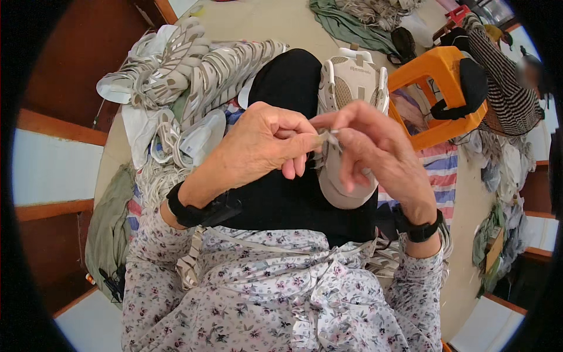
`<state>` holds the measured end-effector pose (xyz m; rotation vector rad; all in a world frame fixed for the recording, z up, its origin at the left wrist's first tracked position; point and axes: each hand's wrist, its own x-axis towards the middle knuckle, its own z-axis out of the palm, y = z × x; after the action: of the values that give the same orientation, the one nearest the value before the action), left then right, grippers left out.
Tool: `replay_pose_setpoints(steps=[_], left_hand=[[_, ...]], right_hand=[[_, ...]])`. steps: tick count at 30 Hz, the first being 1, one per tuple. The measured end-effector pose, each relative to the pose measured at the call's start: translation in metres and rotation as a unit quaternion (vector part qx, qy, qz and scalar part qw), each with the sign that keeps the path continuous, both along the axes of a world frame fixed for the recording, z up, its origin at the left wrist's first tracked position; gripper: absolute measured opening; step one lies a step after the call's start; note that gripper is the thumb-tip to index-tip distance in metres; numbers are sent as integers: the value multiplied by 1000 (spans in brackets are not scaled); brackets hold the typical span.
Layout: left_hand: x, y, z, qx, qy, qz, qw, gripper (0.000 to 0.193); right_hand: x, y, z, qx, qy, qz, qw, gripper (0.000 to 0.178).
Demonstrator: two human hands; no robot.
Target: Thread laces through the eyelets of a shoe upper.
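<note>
For the fine work in your hands, a light and steady pinch seemed to me the best way: the thin pale piece [329, 141] was small and looked soft, so a hard pull could probably bend it or let it slip. It was wise, I think, to let one hand only hold while the other made the small movement, with the ends of the piece in clear sight. The beige shoe [347, 198] lay below your hands, on the right part of the black trousers [270, 202], with its toe toward you; whether the piece was joined to it, I could not tell. Your left hand [258, 141] had its thumb and forefinger closed on the piece, and the other fingers were curled beneath. Your right hand [381, 149] was on the opposite side, with fingers bent and a little spread; its thumb and forefinger were at the piece, but I could not tell if they gripped it or only touched. Both forearms leaned inward, with black bands [423, 231] at the wrists, so the fingertips met over the shoe. Some support under the wrists would perhaps make this pose steadier.
</note>
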<state>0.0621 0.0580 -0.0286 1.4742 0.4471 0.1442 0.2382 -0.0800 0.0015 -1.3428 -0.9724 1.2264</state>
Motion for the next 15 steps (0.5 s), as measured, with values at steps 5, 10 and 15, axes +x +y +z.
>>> replay_pose_setpoints(steps=[5,10,15], left_hand=[[-6,1,14,39,-20,-2,999,19],[-16,3,17,59,-11,3,998,19],[-26,12,12,124,25,37,991,16]], right_hand=[[-2,-4,-3,-54,104,49,992,13],[3,-18,-8,-38,186,47,981,12],[20,-36,-13,3,70,-76,995,11]])
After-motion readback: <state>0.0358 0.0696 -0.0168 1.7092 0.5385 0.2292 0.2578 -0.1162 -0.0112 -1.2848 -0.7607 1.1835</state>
